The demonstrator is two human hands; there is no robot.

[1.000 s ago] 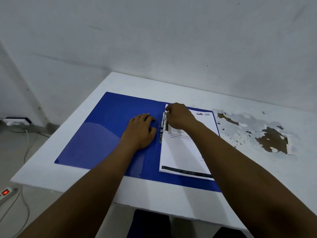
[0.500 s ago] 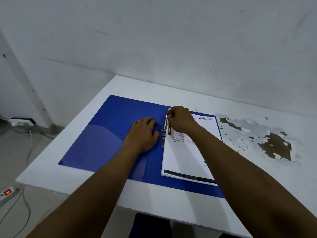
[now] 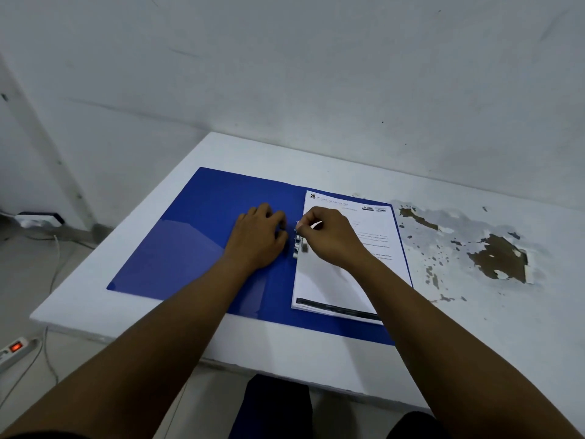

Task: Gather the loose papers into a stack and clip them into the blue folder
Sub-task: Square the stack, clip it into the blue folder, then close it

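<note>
Though lying open, blue folder (image 3: 202, 229) sideways.

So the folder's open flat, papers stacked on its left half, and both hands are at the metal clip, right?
Not quite. The head view shows the paper stack on the right half of the blue folder. Both hands, left and right, are at the metal clip.

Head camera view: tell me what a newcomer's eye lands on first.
The blue folder lies open across the white table, with a stack of printed papers on its right half. Both hands meet at the spine: the left hand rests on the folder, the right hand pinches at the metal clip. To the right, the tabletop has a patch of peeled paint.
</note>
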